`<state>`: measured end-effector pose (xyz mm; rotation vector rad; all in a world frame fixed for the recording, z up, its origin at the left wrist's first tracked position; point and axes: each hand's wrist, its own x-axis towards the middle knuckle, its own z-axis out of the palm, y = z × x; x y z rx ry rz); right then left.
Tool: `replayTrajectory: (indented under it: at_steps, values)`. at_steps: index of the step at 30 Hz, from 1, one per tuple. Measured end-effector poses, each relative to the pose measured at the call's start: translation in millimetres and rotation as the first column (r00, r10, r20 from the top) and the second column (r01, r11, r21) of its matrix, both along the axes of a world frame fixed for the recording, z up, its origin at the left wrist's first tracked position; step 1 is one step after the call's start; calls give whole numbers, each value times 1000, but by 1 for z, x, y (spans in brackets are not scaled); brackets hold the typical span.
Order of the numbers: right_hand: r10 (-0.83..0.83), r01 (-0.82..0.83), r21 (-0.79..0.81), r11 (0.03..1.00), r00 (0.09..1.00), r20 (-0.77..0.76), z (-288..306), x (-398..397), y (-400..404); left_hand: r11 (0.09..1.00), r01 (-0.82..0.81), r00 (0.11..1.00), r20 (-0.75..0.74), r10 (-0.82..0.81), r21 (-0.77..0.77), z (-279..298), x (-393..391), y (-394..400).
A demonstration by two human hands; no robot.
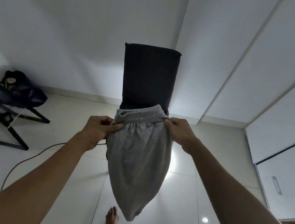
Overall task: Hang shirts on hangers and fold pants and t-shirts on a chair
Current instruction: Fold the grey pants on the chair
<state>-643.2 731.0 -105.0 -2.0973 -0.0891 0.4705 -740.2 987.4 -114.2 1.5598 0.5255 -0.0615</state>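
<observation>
- Glossy white tiled floor (177,195) and white walls are seen behind a dark upholstered chair (148,77).
- Grey elastic-waisted pants (138,161) are held hanging before the chair, waistband pinched by left hand (99,129) and right hand (180,131).

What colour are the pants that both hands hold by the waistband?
The pants are plain light grey, with no pattern. The head view shows this best.
</observation>
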Motion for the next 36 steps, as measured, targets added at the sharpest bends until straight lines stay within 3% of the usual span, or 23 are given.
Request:
replayTrajectory:
  at_steps: [9, 16, 22, 30, 36]
  values:
    - [-125, 114, -94, 989, 984, -124, -114, 151, 60, 1000, 9, 982, -191, -4, 24, -124, 182, 52]
    - [-275, 265, -132, 955, 960, -57, -234, 287, 110, 996, 15, 980, -201, 4, 93, -235, 345, 77]
    - [-348, 334, -201, 921, 937, -40, -324, 366, 128, 984, 46, 972, -234, -5, 170, -323, 429, 87]
    - [-399, 368, -295, 882, 915, -51, -419, 405, 136, 964, 79, 957, -291, -3, 252, -414, 462, 88]
    - [-411, 404, -269, 874, 911, 33, -436, 369, 124, 926, 46, 974, -224, 42, 374, -440, 396, 76]
